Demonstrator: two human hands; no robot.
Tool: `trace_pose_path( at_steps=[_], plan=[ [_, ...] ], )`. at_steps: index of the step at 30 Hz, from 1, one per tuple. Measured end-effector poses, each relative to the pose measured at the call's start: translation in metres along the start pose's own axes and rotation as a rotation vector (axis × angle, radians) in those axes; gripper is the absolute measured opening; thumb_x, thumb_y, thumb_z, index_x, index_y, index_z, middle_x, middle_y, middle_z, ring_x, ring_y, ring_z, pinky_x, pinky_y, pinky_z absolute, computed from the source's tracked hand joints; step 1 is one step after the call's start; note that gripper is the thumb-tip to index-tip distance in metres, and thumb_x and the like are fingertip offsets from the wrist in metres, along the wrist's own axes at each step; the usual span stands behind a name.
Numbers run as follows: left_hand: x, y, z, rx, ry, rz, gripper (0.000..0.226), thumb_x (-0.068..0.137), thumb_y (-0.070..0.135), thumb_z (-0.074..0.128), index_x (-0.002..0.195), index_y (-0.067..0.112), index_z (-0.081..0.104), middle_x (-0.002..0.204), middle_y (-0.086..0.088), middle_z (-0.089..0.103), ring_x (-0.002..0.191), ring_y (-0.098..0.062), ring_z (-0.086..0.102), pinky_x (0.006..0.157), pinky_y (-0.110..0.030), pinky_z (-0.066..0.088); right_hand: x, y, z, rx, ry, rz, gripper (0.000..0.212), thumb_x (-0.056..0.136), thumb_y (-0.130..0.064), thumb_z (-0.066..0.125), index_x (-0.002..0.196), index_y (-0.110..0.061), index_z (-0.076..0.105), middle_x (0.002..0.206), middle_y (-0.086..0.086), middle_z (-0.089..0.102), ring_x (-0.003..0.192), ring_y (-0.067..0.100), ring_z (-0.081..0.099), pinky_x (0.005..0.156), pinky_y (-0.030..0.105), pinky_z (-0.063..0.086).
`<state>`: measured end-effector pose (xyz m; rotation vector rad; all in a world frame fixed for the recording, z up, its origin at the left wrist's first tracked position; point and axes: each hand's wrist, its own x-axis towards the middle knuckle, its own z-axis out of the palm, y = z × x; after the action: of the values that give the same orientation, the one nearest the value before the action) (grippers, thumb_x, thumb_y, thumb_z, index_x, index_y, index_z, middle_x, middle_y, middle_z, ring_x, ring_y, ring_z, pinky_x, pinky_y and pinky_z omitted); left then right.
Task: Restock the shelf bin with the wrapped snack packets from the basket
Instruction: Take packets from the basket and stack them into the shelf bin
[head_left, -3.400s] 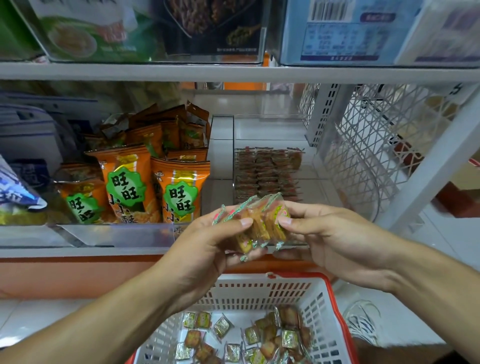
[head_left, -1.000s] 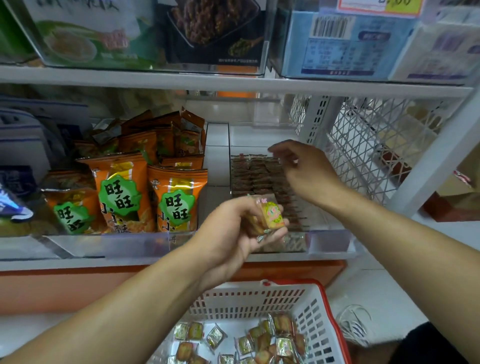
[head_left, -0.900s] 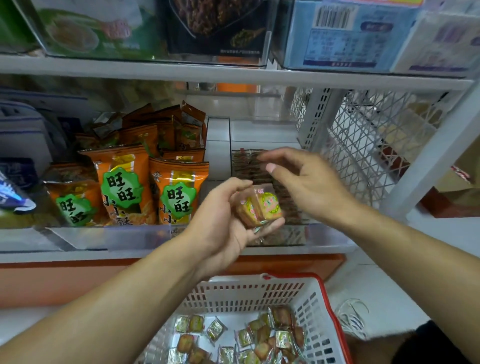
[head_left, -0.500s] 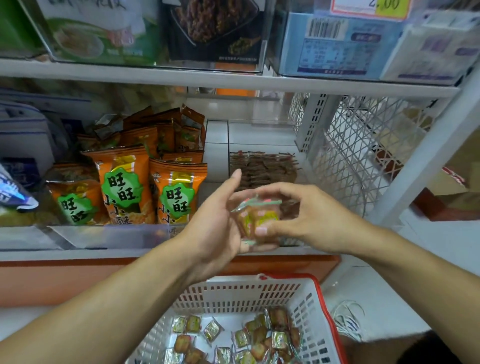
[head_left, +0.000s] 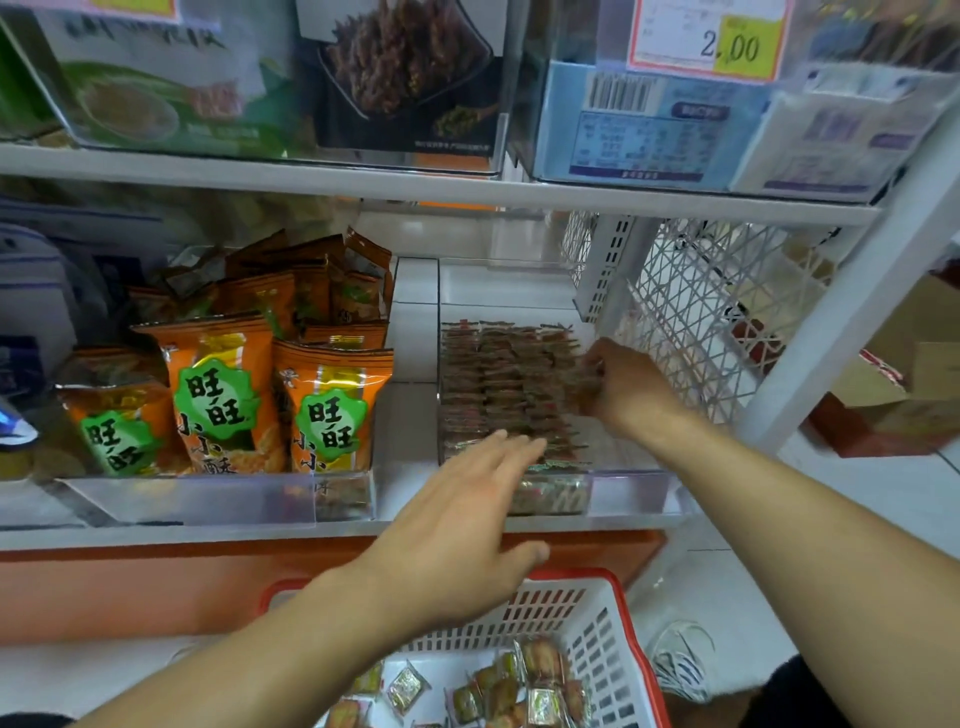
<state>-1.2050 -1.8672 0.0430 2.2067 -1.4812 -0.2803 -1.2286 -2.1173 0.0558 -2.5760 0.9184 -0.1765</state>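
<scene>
Reaching into the clear shelf bin (head_left: 631, 486), the right hand (head_left: 626, 387) pinched snack packets (head_left: 506, 384) at the rows. The left hand (head_left: 457, 535) hovered flat, empty, above the basket (head_left: 597, 618).

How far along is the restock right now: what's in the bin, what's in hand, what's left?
Done: the clear shelf bin already holds several rows of packets. In hand: the right hand is at the rows' right edge, apparently placing packets; the left hand is open and holds nothing. Left: loose packets still lie in the basket, and the bin's back is unfilled.
</scene>
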Motion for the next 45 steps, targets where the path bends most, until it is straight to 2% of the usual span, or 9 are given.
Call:
trace_pose_path(
  at_steps=[3,8,18,25,30,38,41,43,45],
  plan=[
    [0.0,-0.005,0.008,0.184,-0.056,0.043,0.096,0.095,0.056,0.056,0.161,0.032,-0.009,0.17,0.013,-0.008,0.149,0.001,-0.022,0.106,-0.017,-0.027,0.022,0.009,0.017,-0.142,-0.051,0.046,0.032,0.086,-0.014,0.07,0.114,-0.008,0.055,0.11,0.015,0.062,0.095,0.033,0.062,0.072,0.035,0.049],
    [0.001,-0.006,0.01,0.243,-0.067,0.047,0.095,0.096,0.055,0.054,0.161,0.029,-0.01,0.171,0.006,-0.009,0.152,-0.008,-0.024,0.106,-0.022,-0.031,0.043,0.017,0.03,-0.174,-0.035,0.074,0.017,0.091,-0.015,0.062,0.104,-0.008,0.054,0.108,0.017,0.062,0.093,0.035,0.062,0.065,0.031,0.042],
    [0.002,-0.01,0.012,0.18,-0.051,0.053,0.093,0.096,0.053,0.054,0.162,0.03,-0.007,0.171,0.007,-0.006,0.154,-0.007,-0.019,0.11,-0.022,-0.026,0.054,0.009,0.032,-0.093,-0.013,0.137,0.052,0.095,-0.003,0.057,0.141,-0.005,0.032,0.122,0.027,0.057,0.108,0.043,0.06,0.077,0.04,0.051],
    [0.001,-0.01,0.013,0.189,-0.037,0.067,0.093,0.097,0.053,0.054,0.162,0.029,-0.007,0.171,0.005,-0.004,0.154,-0.009,-0.017,0.111,-0.023,-0.025,0.052,0.007,0.037,0.167,-0.025,0.195,0.078,0.094,0.003,0.057,0.159,-0.014,0.016,0.147,0.023,0.047,0.131,0.04,0.051,0.101,0.04,0.05],
    [0.002,-0.01,0.012,0.208,-0.048,0.066,0.092,0.097,0.052,0.055,0.162,0.029,-0.006,0.172,0.005,-0.004,0.155,-0.009,-0.016,0.112,-0.023,-0.025,0.057,0.007,0.04,0.366,-0.042,0.218,0.059,0.089,-0.002,0.061,0.144,-0.015,0.045,0.131,0.014,0.061,0.122,0.035,0.058,0.1,0.045,0.053],
    [0.004,-0.012,0.008,0.185,-0.053,0.082,0.092,0.096,0.05,0.058,0.163,0.029,-0.002,0.172,0.006,-0.002,0.155,-0.006,-0.014,0.119,-0.023,-0.018,0.053,0.004,0.028,0.341,-0.097,0.185,0.089,0.094,-0.006,0.063,0.161,-0.024,0.008,0.158,0.004,0.038,0.131,0.028,0.052,0.101,0.039,0.052],
    [0.0,-0.008,0.0,0.158,0.024,0.101,0.085,0.095,0.044,0.063,0.162,0.028,0.015,0.171,0.006,0.011,0.156,-0.008,-0.005,0.124,-0.024,-0.007,0.04,-0.007,0.011,0.214,0.018,0.058,0.078,0.092,0.001,0.061,0.158,-0.02,0.025,0.158,0.005,0.039,0.136,0.025,0.049,0.106,0.032,0.047],
    [-0.007,-0.005,-0.006,0.18,0.125,0.148,0.063,0.092,0.036,0.067,0.149,0.026,0.044,0.156,0.004,0.043,0.149,-0.014,0.026,0.126,-0.031,0.019,0.02,-0.022,0.002,0.235,0.219,-0.076,0.06,0.09,0.006,0.053,0.145,-0.019,0.047,0.145,0.004,0.053,0.132,0.017,0.052,0.099,0.017,0.044],
    [-0.017,-0.005,-0.008,0.194,0.202,0.195,0.034,0.088,0.032,0.069,0.121,0.025,0.062,0.121,0.005,0.063,0.12,-0.016,0.051,0.103,-0.034,0.044,-0.008,-0.04,-0.003,0.325,0.421,-0.3,0.046,0.085,0.009,0.046,0.118,-0.017,0.065,0.118,-0.001,0.067,0.108,0.007,0.061,0.084,0.006,0.041]
  ],
)
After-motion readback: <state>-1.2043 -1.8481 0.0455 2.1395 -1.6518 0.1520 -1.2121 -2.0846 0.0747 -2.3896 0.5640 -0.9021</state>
